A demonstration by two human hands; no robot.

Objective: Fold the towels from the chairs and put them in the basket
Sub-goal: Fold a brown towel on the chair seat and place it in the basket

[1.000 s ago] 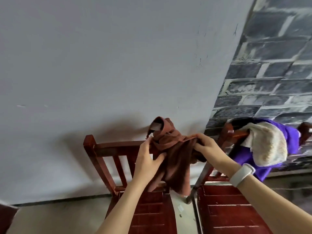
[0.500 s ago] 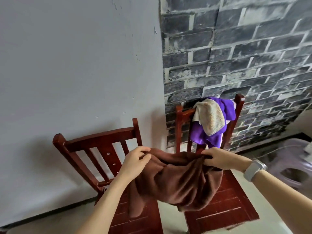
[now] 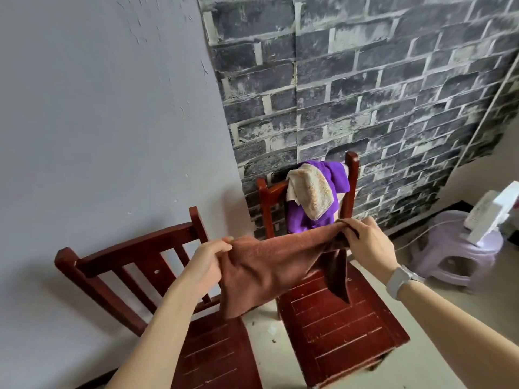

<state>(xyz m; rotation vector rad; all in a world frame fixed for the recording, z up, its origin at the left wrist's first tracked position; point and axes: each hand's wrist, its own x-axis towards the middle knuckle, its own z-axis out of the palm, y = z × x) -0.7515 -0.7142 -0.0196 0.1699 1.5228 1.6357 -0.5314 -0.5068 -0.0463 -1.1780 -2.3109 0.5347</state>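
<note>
A brown towel (image 3: 266, 265), soft and finely napped, is hanging in the air between the two hands, above the gap between two chairs. Its top edge is stretching nearly taut while the rest is drooping in a loose, uneven triangle with one darker flap trailing down on the right. The left hand (image 3: 206, 261) is pinching the towel's left corner between thumb and curled fingers; the right hand (image 3: 368, 245) is gripping the bunched right corner, and a pale smooth-banded watch (image 3: 400, 280) is sitting on that wrist.

Below, the near left chair (image 3: 134, 262) and the far right chair (image 3: 337, 321) are showing dark red lacquered wood, with slatted backs and plank seats scuffed with pale scratches. Over the far chair's back rail a cream towel (image 3: 311, 192) with a nubby weave is lying on top of a smooth purple towel (image 3: 338, 175).

Behind are standing a flat grey wall (image 3: 98, 108) and a panel of dark brick-patterned wallpaper (image 3: 379, 80). At far right a lilac plastic stool (image 3: 455, 248) is carrying a white boxy object (image 3: 497, 211).
</note>
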